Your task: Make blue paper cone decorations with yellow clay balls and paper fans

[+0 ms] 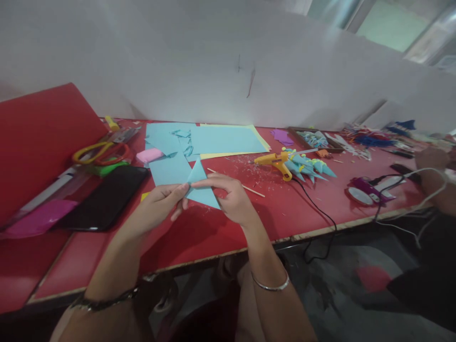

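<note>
A light blue piece of paper with a pointed top (204, 195), folded into a triangle, is held between my two hands above the red table. My left hand (164, 202) pinches its left edge with thumb and fingers. On the other side, my right hand (228, 192) grips the paper, its index finger lying across the face toward my left thumb. Behind my hands lie light blue sheets (167, 171), with paper scraps (183, 140) on top. A thin wooden stick (253, 191) rests on the table, partly hidden by my right hand.
An orange glue gun (274, 161) with a black cord lies by blue paper cones (306, 167). At left are a black phone (107, 199), scissors (94, 154) and a pink eraser-like block (149, 155). Another person's arm (436, 175) is at the right, near a purple device (370, 191).
</note>
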The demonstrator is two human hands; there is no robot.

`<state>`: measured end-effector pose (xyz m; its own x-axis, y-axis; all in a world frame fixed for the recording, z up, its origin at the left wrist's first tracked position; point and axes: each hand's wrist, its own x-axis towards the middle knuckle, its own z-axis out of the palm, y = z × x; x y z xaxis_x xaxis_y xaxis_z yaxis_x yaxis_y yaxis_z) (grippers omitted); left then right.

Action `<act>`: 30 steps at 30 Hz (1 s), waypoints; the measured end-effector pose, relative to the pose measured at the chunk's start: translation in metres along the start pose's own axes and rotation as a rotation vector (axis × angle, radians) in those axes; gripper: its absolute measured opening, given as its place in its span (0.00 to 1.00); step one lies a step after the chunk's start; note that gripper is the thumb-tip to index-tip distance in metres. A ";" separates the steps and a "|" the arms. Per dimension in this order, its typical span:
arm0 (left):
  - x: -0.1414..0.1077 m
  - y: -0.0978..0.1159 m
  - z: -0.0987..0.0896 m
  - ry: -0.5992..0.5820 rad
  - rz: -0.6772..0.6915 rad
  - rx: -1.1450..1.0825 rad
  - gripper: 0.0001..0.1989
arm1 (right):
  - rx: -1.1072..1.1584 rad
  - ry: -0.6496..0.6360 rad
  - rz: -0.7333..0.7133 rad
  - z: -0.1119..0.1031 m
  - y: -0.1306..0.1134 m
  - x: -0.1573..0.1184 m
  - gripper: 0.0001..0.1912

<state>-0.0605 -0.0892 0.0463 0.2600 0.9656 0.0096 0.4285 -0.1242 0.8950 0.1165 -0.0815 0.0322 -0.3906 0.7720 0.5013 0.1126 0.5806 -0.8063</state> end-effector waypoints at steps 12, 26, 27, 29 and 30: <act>-0.003 0.005 0.001 -0.223 0.066 -0.006 0.18 | 0.260 0.109 0.197 0.008 -0.001 0.000 0.09; 0.003 -0.003 0.013 -0.087 0.141 0.158 0.17 | 0.284 0.163 0.233 0.018 0.010 0.002 0.11; 0.003 -0.003 0.013 -0.091 0.141 0.149 0.18 | 0.286 0.163 0.230 0.018 0.010 0.002 0.12; 0.003 -0.001 0.013 -0.109 0.133 0.123 0.19 | 0.289 0.162 0.236 0.017 0.009 0.002 0.13; 0.002 0.000 0.013 -0.119 0.123 0.105 0.19 | 0.298 0.159 0.243 0.017 0.007 0.002 0.14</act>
<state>-0.0489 -0.0902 0.0403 0.4140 0.9084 0.0580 0.4732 -0.2692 0.8388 0.1011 -0.0796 0.0222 -0.2366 0.9214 0.3082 -0.0946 0.2939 -0.9512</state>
